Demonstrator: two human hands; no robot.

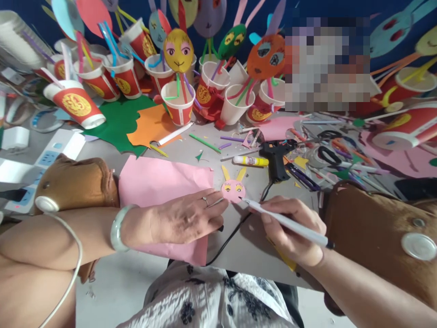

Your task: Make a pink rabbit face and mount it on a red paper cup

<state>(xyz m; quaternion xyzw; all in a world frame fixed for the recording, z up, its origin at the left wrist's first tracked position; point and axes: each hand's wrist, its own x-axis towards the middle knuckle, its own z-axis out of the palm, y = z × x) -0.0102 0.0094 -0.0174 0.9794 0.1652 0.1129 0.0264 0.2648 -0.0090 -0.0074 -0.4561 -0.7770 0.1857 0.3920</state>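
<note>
The pink face (233,193) with yellow ears lies on the worktop (251,262), just beside the pink sheet (164,177) and between your hands. The fingers of your right hand (302,246) are wrapped around the white marker (305,232), its tip at the face's lower right; whether it touches, I cannot tell. The fingers of your left hand (186,216) are close together at the face's left edge; I cannot tell whether they pinch it or only rest there.

Press that edge down gently, since so small a cutout probably slides or turns under the nib. Keep your strokes short and light, and center the mouth beneath the two eyes. Watch the black cord (235,229) passing near the marker (a snag there could spoil the line), and keep your left fingers off wet ink.
</note>
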